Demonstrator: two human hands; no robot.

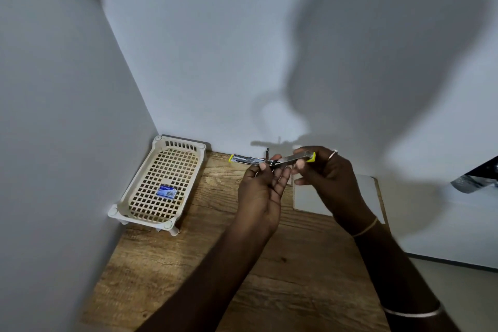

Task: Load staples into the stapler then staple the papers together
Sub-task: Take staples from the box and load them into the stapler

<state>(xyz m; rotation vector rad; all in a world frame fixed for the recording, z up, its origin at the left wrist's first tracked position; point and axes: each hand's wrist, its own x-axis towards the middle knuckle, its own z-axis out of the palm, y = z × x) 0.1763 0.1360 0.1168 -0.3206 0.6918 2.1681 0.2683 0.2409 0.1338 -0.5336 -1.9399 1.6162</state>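
Note:
A metal stapler [248,159] with yellow ends is swung wide open and held in the air above the far side of the table. My left hand [262,188] grips it near its hinge, with the magazine half sticking out to the left. My right hand [323,172] pinches the other arm near its yellow tip [311,157]. A small blue box of staples [167,191] lies in the cream plastic basket [140,197] at the left. The white papers [310,199] lie flat on the table, partly hidden behind my right hand.
The wooden table [242,264] sits in a corner between two white walls. The basket stands against the left wall. A shiny dark object [479,178] juts in at the right edge.

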